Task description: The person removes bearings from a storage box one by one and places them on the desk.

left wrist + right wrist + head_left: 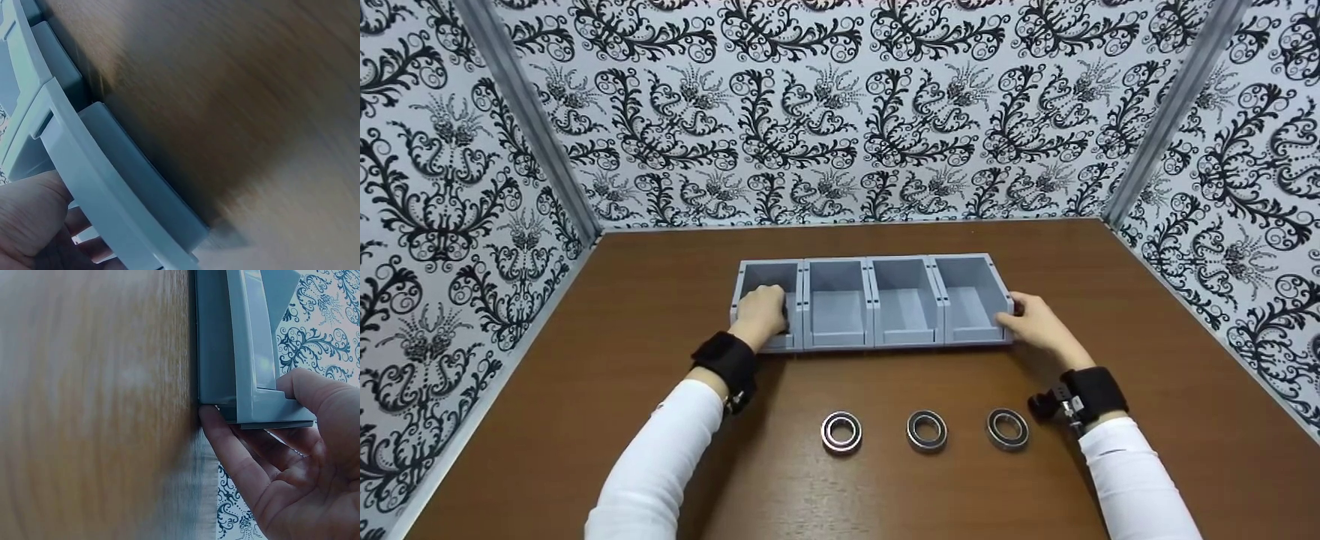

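A row of joined grey plastic storage bins (pixel 840 339) stands on the brown table. My left hand (pixel 763 309) is inside the leftmost bin, knuckles up and fingers bent. A small dark patch shows beside its thumb side, but I cannot tell whether it is a held object or shadow. In the left wrist view, the bin's front lip (pixel 107 180) partly covers the fingers (pixel 93 247). At the other end, my right hand (pixel 304 467) grips the rightmost bin's front corner (pixel 275 408), thumb over the side wall and fingers around the outside, one fingertip low near the table.
Three ring-shaped ball bearings lie in a row before the bins: a left one (pixel 841 433), a middle one (pixel 927 431) and a right one (pixel 1007 430). Patterned wall panels (pixel 840 112) enclose the table (pixel 660 292) at the back and sides.
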A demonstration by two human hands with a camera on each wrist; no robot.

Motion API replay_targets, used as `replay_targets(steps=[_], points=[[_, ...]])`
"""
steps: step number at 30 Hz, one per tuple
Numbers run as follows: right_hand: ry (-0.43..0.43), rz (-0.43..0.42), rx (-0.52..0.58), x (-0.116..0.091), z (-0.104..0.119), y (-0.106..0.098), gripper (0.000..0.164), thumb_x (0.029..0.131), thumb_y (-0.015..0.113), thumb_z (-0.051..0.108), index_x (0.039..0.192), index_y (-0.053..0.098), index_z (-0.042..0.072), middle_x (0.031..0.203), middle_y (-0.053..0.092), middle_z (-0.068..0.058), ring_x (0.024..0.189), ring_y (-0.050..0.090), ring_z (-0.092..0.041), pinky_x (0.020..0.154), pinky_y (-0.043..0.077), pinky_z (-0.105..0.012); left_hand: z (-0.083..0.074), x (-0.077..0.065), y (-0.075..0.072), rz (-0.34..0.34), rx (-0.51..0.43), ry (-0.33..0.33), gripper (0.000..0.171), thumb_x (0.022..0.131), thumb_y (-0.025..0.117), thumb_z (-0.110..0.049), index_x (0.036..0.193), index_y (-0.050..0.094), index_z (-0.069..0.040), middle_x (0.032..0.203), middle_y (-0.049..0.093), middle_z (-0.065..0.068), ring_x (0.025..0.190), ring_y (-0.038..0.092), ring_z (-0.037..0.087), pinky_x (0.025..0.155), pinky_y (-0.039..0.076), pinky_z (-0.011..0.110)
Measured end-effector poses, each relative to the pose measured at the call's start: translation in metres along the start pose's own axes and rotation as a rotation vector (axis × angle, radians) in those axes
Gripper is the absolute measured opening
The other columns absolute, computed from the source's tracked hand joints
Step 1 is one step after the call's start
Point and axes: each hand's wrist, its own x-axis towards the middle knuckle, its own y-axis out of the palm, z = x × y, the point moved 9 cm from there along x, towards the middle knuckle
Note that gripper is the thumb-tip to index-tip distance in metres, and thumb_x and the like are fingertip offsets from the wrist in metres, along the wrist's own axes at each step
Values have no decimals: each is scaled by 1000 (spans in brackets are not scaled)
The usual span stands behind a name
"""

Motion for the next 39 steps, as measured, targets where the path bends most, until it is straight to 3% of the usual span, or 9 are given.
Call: replay_targets(steps=[5,14,24,34,39], points=[[14,11,2,0,-2,1,45,98,62,3,136,53,-19,102,69,-21,73,60,-11,59,48,-20,1,0,-2,-20,-19,-5,13,80,74,4,92,70,8,100,74,29,90,74,45,73,61,57],[9,-5,-13,1,-2,1,43,96,63,2,133,56,-19,103,69,-21,78,60,-13,65,48,-18,0,0,-4,-2,-32,-24,18,77,76,2,93,69,7,103,74,29,92,73,46,75,60,58],[7,-9,-10,1,-2,0,42,96,64,2,131,57,-19,103,69,-22,79,60,-14,67,48,-18,-5,-4,-13,-7,-48,11,12,78,75,2,87,67,6,98,74,27,85,71,41,72,58,54],[19,19,25,-1,-1,2,43,98,60,2,135,53,-19,106,68,-23,75,59,-11,59,47,-20,-7,-1,-15,12,-18,10,14,80,77,-1,89,68,4,100,74,26,91,72,43,77,60,55],[5,0,11,-1,-1,1,41,97,61,0,132,55,-20,106,68,-24,78,59,-13,63,47,-19,-7,-1,-19,31,-23,-4,13,81,77,-2,90,69,3,98,74,23,88,72,40,76,60,52]])
